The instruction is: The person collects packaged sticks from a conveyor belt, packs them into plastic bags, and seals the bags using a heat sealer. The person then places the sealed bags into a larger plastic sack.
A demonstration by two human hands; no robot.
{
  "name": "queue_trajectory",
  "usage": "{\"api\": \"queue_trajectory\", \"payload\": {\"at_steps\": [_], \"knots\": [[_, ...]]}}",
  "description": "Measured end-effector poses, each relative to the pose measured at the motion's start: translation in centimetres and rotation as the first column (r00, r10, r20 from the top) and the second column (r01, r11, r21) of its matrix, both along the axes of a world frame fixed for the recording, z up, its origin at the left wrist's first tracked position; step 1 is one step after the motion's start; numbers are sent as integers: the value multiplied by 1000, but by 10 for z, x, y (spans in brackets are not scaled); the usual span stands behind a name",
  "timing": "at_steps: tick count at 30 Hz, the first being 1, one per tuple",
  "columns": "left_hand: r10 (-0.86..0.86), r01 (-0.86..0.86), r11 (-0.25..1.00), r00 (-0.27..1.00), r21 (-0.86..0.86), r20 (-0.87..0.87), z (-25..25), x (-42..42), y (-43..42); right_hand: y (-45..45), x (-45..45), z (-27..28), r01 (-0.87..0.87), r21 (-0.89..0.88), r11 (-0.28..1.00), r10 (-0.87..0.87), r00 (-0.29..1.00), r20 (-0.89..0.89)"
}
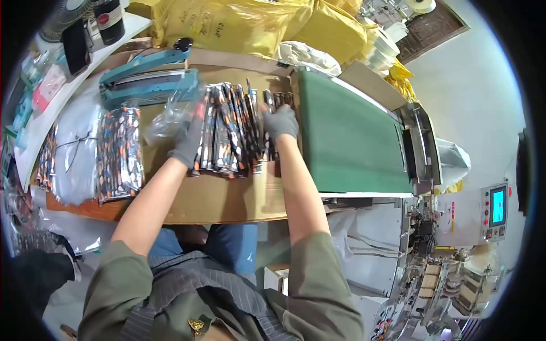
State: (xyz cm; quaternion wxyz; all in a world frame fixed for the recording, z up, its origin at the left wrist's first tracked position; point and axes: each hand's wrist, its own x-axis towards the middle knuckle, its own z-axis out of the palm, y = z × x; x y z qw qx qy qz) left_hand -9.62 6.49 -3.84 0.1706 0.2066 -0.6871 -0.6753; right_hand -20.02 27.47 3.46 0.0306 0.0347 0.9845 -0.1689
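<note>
A pile of slim, dark stick packets (227, 128) with orange, white and blue marks lies lengthwise on the cardboard-covered table. My left hand (189, 137), in a grey glove, is at the pile's left edge. Motion smears its fingers, and a crumpled clear plastic bag (166, 122) is right beside it. At the right edge, my grey-gloved right hand (281, 122) has its fingers curled over a few more slim packets (271, 102), set slightly apart from the main pile. Some of those packets are hidden beneath the hand.
A green conveyor belt (347, 136) stands to the right. Behind my left hand is a blue bag sealer (145, 82). Bagged packets (119, 153) and a stack of clear bags (77, 153) lie left. Yellow sacks (227, 25) line the back; a control screen (498, 206) is far right.
</note>
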Motion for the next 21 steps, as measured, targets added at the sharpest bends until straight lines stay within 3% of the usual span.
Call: {"api": "queue_trajectory", "payload": {"at_steps": [1, 2, 4, 6, 7, 8, 9, 10, 12, 14, 15, 16, 18, 19, 20, 21], "knots": [[-98, 50, 966, 979, 254, 179, 14, -6, -7, 7, -6, -17, 163, -174, 971, -161, 987, 29], [135, -113, 972, 986, 207, -98, 9, -18, -1, 11, -15, -36, 316, -334, 888, -306, 948, 83], [79, -39, 972, 983, 234, -164, -5, -37, -7, -14, -7, -33, 278, -309, 909, -293, 956, -1], [-12, 251, 777, 923, 577, -386, 56, -5, 9, -62, 29, -3, -209, -395, 895, 235, 972, 17], [-142, 224, 812, 972, 539, -189, 38, -8, -2, -72, 33, -22, -222, -397, 891, 255, 966, 33], [-127, 160, 711, 987, 685, -99, 64, 5, 5, -80, 35, -50, -171, -630, 757, 320, 938, 130], [-160, 191, 785, 982, 589, -105, 43, 3, -5, -89, 36, -66, -80, -813, 576, 403, 894, 198], [-195, 221, 846, 975, 485, -103, 36, 6, -13, -94, 43, -60, -85, -818, 569, 420, 885, 201], [-259, 272, 810, 961, 520, -100, 38, 20, -24, -91, 63, -41, 358, -913, 196, 503, 763, 407], [-393, 389, 738, 912, 552, -117, 58, 35, -35, -104, 83, -22, 428, -889, 160, 499, 742, 447], [-320, 372, 874, 925, 313, -206, 54, 36, -39, -112, 93, -11, 237, -971, 34, 435, 871, 228], [-310, 361, 879, 929, 312, -202, 67, 45, -40, -116, 107, 1, 30, -997, -73, 336, 942, 3], [-315, 397, 913, 832, 93, -456, 112, 72, -41, -112, 130, 36, -213, -973, -89, 337, 913, -230], [-310, 391, 915, 839, 97, -448, 123, 82, -47, -102, 132, 38, -260, -965, -48, 438, 862, -254], [-439, 465, 884, 798, -42, -414, 131, 91, -55, -91, 135, 40, -310, -951, -14, 532, 803, -269], [-560, 533, 827, 745, -181, -363, 136, 97, -60, -92, 142, 57, -338, -938, -78, 589, 743, -317]]}}
